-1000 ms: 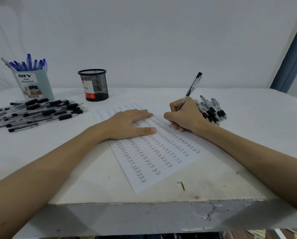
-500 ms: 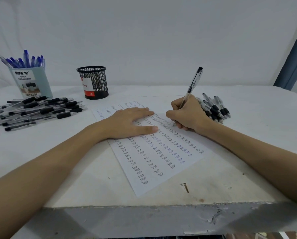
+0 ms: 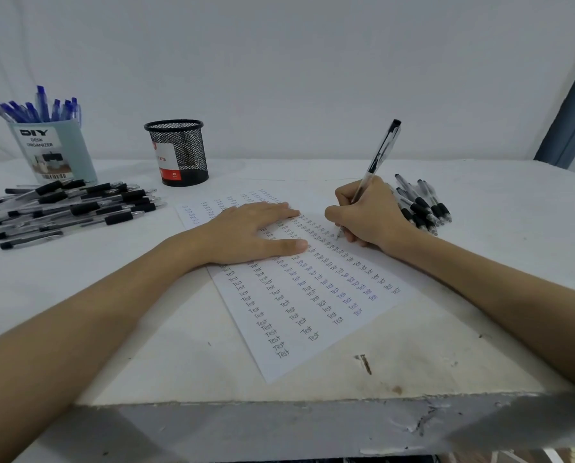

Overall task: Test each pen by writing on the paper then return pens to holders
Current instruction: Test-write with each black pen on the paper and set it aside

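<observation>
The right hand (image 3: 367, 217) has its grip clamped on a black pen (image 3: 376, 162), tip on the paper (image 3: 312, 295); the left hand (image 3: 246, 235) lies flat, pinning it; columns of "Test" fill the sheet; black pens lie in 2 piles on the counter (image 3: 496, 228); the mesh holder (image 3: 179, 152) looks empty, so returning likely remains.

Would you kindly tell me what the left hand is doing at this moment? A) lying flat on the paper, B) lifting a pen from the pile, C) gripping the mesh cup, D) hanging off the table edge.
A: the left hand lies with straight fingers flat on the paper, while the right hand holds the pen.
</observation>
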The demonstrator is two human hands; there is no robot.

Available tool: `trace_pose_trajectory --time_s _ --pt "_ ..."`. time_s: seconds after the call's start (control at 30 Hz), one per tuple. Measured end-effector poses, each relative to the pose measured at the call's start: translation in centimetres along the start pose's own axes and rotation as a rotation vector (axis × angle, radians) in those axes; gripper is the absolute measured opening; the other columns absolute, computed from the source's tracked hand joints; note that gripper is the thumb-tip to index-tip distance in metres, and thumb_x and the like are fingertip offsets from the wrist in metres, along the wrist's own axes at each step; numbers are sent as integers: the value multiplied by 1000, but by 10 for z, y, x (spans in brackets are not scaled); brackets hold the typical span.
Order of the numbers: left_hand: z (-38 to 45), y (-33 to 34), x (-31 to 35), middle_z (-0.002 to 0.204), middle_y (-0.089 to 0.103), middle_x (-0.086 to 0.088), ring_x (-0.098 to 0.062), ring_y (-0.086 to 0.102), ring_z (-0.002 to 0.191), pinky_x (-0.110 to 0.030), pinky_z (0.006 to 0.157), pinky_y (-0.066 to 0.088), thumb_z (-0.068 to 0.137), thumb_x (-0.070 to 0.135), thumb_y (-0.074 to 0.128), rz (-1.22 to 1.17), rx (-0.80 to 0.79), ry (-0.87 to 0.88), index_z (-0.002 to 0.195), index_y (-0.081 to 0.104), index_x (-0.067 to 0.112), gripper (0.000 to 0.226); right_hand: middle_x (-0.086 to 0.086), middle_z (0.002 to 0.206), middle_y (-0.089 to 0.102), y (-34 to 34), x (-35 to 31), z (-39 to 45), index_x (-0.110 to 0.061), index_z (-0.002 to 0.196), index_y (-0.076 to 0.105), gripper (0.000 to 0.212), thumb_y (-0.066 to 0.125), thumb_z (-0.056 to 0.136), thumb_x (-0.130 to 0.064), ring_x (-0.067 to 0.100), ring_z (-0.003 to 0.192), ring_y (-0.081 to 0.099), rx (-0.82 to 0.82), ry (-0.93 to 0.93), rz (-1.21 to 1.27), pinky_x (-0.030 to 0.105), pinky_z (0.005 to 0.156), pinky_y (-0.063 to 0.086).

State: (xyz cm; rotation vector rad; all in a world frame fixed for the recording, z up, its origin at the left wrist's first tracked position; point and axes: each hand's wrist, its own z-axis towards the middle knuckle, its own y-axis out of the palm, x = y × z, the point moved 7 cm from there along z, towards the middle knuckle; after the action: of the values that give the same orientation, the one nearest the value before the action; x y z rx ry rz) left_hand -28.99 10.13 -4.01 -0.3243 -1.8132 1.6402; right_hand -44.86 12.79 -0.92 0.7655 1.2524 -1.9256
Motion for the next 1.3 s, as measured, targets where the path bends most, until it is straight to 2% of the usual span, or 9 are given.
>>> trace_pose_trajectory --time_s 0.17,0.33,0.67,0.77,0.9,1.03,1.13,1.2,1.3 --pt "0 0 -1 153 18 22 -2 12 142 -38 118 10 53 88 27 5 -2 -4 142 26 47 98 10 53 34 0 0 1 -14 46 25 42 53 71 5 13 27 39 -1 -2 -16 14 35 22" --pt "0 0 0 153 19 21 -2 12 142 -35 118 10 53 88 26 7 -1 -3 143 26 46 99 11 52 39 -1 1 0 -12 47 28 40 54 71 5 11 27 42 13 12 -9 18 33 27" --pt "0 0 -1 154 19 21 -2 12 142 -34 118 10 53 88 27 4 2 -2 142 26 46 98 8 50 33 -2 2 1 -14 46 26 41 53 71 5 11 25 36 42 31 -7 14 33 21" --pt "0 0 -1 154 19 21 -2 13 142 -36 118 10 54 88 28 6 -1 -5 143 26 46 99 6 41 39 -8 8 1 -12 46 31 40 55 74 3 11 25 34 98 113 157 12 34 20" --pt "-2 -1 2 154 20 20 -1 14 142 -31 117 9 56 87 32 2 -1 -2 143 27 44 97 4 39 41 -10 13 1 -11 48 43 37 58 81 -17 15 33 27 37 284 341 17 40 20" --pt "-3 -2 1 153 20 22 0 14 141 -31 118 9 53 87 30 -30 5 -8 142 29 46 98 0 34 32 -12 14 1 -12 79 45 17 53 91 -20 13 30 17 -42 328 344 22 43 14" --pt "-3 -1 2 153 20 22 1 14 141 -30 117 9 56 86 35 -31 1 -2 142 29 45 95 -1 32 26 -13 14 2 -10 88 41 28 42 99 -36 13 29 17 -74 349 443 20 41 16" --pt "-3 -2 3 153 20 22 1 14 141 -30 117 9 58 84 36 -35 1 -3 142 29 45 93 0 32 26 -12 11 1 -10 86 40 27 35 102 -32 12 28 17 -102 372 552 19 39 16" --pt "-4 -2 3 152 21 22 1 15 140 -30 117 10 56 85 36 -44 4 -4 141 30 46 94 1 34 31 -11 11 1 -10 82 43 26 36 101 -26 12 28 19 -158 398 639 17 36 19"
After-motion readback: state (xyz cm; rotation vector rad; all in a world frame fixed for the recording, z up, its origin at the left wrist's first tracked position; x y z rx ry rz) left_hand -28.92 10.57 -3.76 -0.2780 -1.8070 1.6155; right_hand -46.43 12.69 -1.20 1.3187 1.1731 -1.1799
